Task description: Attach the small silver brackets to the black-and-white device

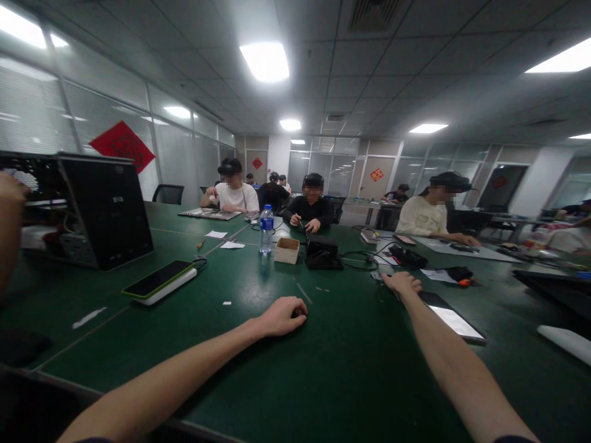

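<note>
My left hand (284, 315) rests on the green tabletop (323, 381), its fingers curled toward the thumb. Whatever may be inside the curl is hidden. Farther out to the right, my right hand (402, 283) reaches over the table with its thumb apart from the fingers. Just left of that thumb lies a small pale metallic piece (375, 276); I cannot tell if they touch. Beside my right wrist is a flat dark device with a bright surface (455, 321). A black stand-like device (322, 252) and a small open cardboard box (287, 251) stand beyond my left hand.
A water bottle (266, 231) stands by the box. An opened computer case (104, 209) and a green-edged phone on a white block (159, 282) are at left. Black cables (357, 259) and an orange-tipped black item (462, 277) lie right. Several people sit across the table.
</note>
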A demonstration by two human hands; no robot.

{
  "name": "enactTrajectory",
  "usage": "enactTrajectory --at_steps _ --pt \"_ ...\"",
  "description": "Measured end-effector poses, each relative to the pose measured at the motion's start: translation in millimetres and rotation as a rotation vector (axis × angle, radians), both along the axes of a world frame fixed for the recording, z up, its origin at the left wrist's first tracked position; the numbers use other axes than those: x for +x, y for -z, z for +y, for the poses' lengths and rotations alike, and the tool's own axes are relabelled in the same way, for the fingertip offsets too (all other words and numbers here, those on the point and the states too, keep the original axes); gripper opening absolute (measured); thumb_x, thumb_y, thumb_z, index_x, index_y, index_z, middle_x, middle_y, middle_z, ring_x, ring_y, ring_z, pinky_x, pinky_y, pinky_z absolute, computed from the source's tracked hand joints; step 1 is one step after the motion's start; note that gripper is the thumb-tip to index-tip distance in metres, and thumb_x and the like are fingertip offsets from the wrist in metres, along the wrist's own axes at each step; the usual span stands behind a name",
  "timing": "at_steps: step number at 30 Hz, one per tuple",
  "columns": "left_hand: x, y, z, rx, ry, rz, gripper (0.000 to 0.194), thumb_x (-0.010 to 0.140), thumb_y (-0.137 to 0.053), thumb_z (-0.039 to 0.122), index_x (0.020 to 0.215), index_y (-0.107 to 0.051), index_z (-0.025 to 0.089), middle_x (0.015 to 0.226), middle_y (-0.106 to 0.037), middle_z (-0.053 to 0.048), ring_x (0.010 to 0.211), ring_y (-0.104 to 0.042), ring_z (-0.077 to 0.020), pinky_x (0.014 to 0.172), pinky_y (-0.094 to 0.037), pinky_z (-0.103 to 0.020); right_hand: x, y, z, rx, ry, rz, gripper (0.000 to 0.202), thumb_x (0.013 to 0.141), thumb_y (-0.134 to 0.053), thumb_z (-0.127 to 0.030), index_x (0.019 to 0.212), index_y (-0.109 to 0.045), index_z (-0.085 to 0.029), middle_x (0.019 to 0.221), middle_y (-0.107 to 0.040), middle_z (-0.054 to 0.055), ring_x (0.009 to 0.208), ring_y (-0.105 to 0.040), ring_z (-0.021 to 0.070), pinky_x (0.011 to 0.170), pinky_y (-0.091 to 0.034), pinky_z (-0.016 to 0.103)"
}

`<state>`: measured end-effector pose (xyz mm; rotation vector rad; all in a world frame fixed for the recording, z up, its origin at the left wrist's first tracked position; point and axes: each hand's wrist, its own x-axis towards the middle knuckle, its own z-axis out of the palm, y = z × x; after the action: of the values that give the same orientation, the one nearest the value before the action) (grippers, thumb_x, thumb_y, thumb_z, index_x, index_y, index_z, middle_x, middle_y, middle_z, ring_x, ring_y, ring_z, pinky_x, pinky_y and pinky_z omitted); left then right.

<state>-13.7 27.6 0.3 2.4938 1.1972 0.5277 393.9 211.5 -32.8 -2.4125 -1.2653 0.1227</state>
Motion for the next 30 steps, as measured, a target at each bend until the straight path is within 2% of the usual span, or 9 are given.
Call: enactTrajectory --at_steps 6,13,15,18,23,26,30 --pt "0 0.7 1 -0.003 0.003 -0.003 0.018 0.084 -0.055 0.026 0.097 -0.064 0.017 0.090 -0.064 -0.004 0.080 -0.060 -0.0157 0.071 -0.046 -0.025 -1 -2.1 1 -0.066 0.095 0.014 0.081 0.074 -0.052 -0.061 0.132 -0.043 -0.004 0.134 -0.039 0.031 0.127 -0.032 0.0439 0.098 -0.029 0.057" --pt "0 -0.8 0 0.002 0.009 -0.010 0.019 0.084 -0.054 0.026 0.097 -0.064 0.017 0.089 -0.064 -0.004 0.079 -0.060 -0.0158 0.070 -0.046 -0.025 -6 -8.1 -5 -0.061 0.112 0.011 0.087 0.076 -0.052 -0.059 0.134 -0.037 0.003 0.133 -0.040 0.031 0.126 -0.034 0.0421 0.098 -0.032 0.050" --pt "0 -0.8 0 0.010 0.012 -0.011 0.019 0.084 -0.054 0.026 0.096 -0.065 0.017 0.089 -0.064 -0.004 0.078 -0.059 -0.0157 0.069 -0.045 -0.025 -7 -10.5 -9 -0.041 0.096 -0.003 0.086 0.077 -0.051 -0.060 0.134 -0.037 0.003 0.134 -0.040 0.030 0.126 -0.035 0.0411 0.098 -0.033 0.048" --pt "0 1.1 1 0.000 0.013 -0.009 0.019 0.084 -0.054 0.027 0.097 -0.065 0.017 0.088 -0.064 -0.003 0.078 -0.059 -0.0157 0.069 -0.045 -0.025 -5 -13.3 -20 0.001 0.028 -0.062 0.078 0.079 -0.049 -0.058 0.133 -0.040 -0.003 0.134 -0.042 0.026 0.126 -0.036 0.0385 0.099 -0.034 0.046" --pt "1 3.1 3 0.020 0.005 0.008 0.019 0.083 -0.054 0.027 0.097 -0.065 0.018 0.087 -0.064 -0.003 0.078 -0.059 -0.0165 0.069 -0.044 -0.025 2 -15.0 -37 -0.125 -0.200 -0.148 0.057 0.081 -0.053 -0.047 0.121 -0.054 -0.005 0.118 -0.056 0.025 0.111 -0.054 0.0368 0.090 -0.044 0.043" --pt "1 3.0 4 0.028 0.018 0.007 0.020 0.083 -0.053 0.027 0.097 -0.065 0.017 0.086 -0.064 -0.003 0.077 -0.059 -0.0165 0.068 -0.044 -0.025 1 -15.6 -39 -0.138 -0.200 -0.134 0.049 0.081 -0.055 -0.042 0.114 -0.060 -0.006 0.114 -0.059 0.024 0.107 -0.057 0.0358 0.086 -0.047 0.041" --pt "0 4.3 5 0.027 0.019 -0.002 0.020 0.084 -0.053 0.028 0.097 -0.065 0.017 0.086 -0.064 -0.003 0.077 -0.059 -0.0165 0.068 -0.044 -0.025 -2 -16.8 -37 -0.113 -0.175 -0.114 0.049 0.081 -0.056 -0.042 0.114 -0.061 -0.006 0.114 -0.060 0.024 0.107 -0.058 0.0353 0.086 -0.048 0.041"
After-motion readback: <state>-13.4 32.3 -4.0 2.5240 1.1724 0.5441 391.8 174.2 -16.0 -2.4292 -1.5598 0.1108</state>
